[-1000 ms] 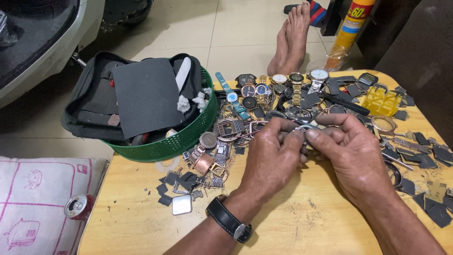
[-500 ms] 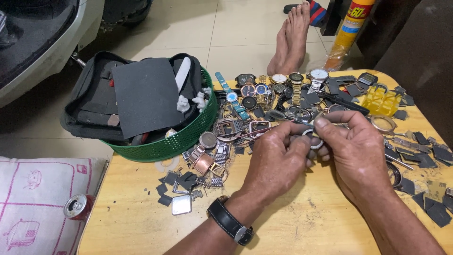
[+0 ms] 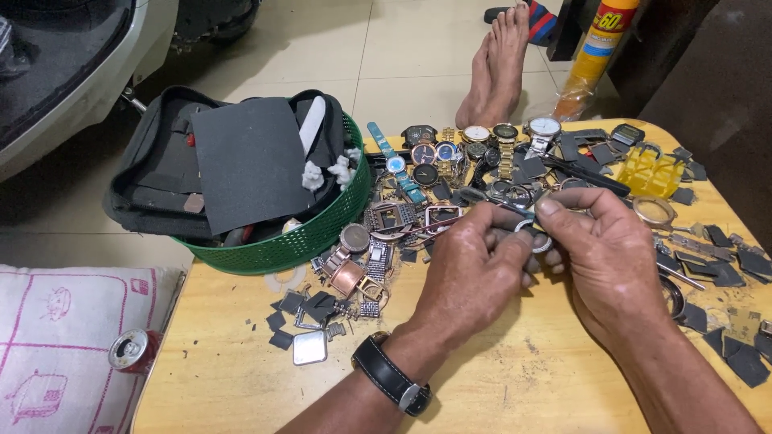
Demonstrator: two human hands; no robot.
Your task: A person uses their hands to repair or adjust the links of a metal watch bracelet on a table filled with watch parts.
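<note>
Left hand (image 3: pixel 474 277), black wristwatch (image 3: pixel 392 376) on its wrist, pinches a small silver ring-shaped watch part (image 3: pixel 532 239) at its fingertips, and the right hand (image 3: pixel 607 265) closes on the same piece from the other side, thumb on top. The part sits between both hands, above the middle of the wooden table (image 3: pixel 241 386). Loose watches (image 3: pixel 482 149) crowd the far edge; a green basket (image 3: pixel 310 233) holding a black case sits far left.

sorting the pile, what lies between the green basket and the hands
In the head view, loose watch cases and bracelet links lie between the green basket and the left hand.
</note>
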